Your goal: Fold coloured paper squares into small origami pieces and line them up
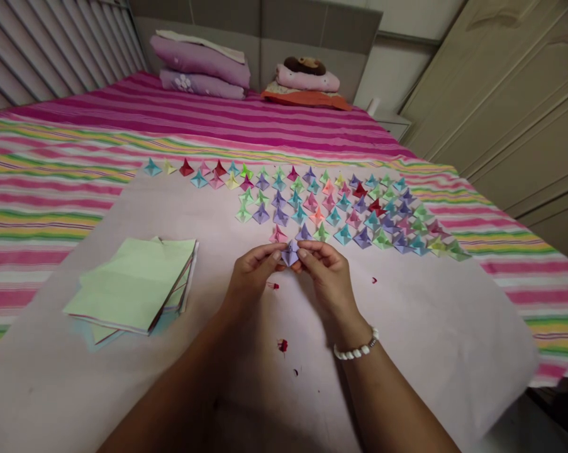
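A small purple origami piece [290, 254] is pinched between both hands above the pale sheet [227, 396]. My left hand [250, 274] grips its left side between thumb and fingers. On its right side, my right hand [328, 270] holds it the same way, a white beaded bracelet [356, 353] around the wrist. Just beyond the fingertips stand rows of folded origami pieces in many colours, among them a pink one [278, 234] and a green one [321, 233]. Parts of the held piece are covered by the fingertips.
A stack of square paper [135, 283], light green on top, lies to the left on the sheet. Red marks [282, 345] show near the forearms. Striped bedding [38, 207] surrounds the sheet. Folded purple bedding [201, 63] and a pink folded item [307, 78] sit by the headboard.
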`<action>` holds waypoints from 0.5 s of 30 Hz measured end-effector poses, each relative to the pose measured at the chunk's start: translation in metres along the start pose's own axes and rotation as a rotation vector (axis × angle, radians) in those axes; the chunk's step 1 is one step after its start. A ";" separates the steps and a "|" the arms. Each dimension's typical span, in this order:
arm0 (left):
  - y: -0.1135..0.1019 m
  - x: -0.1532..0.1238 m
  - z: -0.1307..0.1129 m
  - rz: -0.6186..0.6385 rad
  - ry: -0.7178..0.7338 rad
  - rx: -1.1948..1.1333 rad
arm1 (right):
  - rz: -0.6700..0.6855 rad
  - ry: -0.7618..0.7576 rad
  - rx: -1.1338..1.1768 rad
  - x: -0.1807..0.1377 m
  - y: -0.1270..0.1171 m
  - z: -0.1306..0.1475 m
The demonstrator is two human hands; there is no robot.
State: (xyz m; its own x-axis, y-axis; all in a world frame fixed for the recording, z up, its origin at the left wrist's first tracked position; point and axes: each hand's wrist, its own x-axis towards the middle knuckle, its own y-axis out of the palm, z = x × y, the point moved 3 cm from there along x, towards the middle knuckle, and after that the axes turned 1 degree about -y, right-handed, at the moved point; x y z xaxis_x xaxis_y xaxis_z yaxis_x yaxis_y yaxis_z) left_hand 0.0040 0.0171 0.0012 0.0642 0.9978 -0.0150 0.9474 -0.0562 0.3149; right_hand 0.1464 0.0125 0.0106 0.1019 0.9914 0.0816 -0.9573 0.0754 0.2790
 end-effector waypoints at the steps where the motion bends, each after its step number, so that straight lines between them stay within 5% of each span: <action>1: 0.000 0.000 -0.001 -0.009 0.003 0.007 | 0.002 0.004 -0.003 0.000 0.000 -0.001; 6: -0.001 -0.002 -0.005 -0.061 0.011 0.072 | 0.011 -0.021 -0.071 0.000 -0.001 0.000; 12: 0.001 -0.002 -0.008 -0.092 0.128 0.186 | 0.070 -0.365 -0.424 -0.004 0.002 0.017; 15: 0.000 -0.002 -0.006 -0.078 0.126 0.214 | 0.113 -0.408 -0.521 -0.004 0.003 0.017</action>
State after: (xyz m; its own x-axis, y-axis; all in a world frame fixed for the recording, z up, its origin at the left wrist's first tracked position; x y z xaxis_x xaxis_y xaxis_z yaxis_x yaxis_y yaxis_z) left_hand 0.0023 0.0154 0.0069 -0.0382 0.9951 0.0913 0.9936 0.0281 0.1095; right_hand 0.1473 0.0068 0.0276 -0.0102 0.8842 0.4670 -0.9631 0.1170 -0.2425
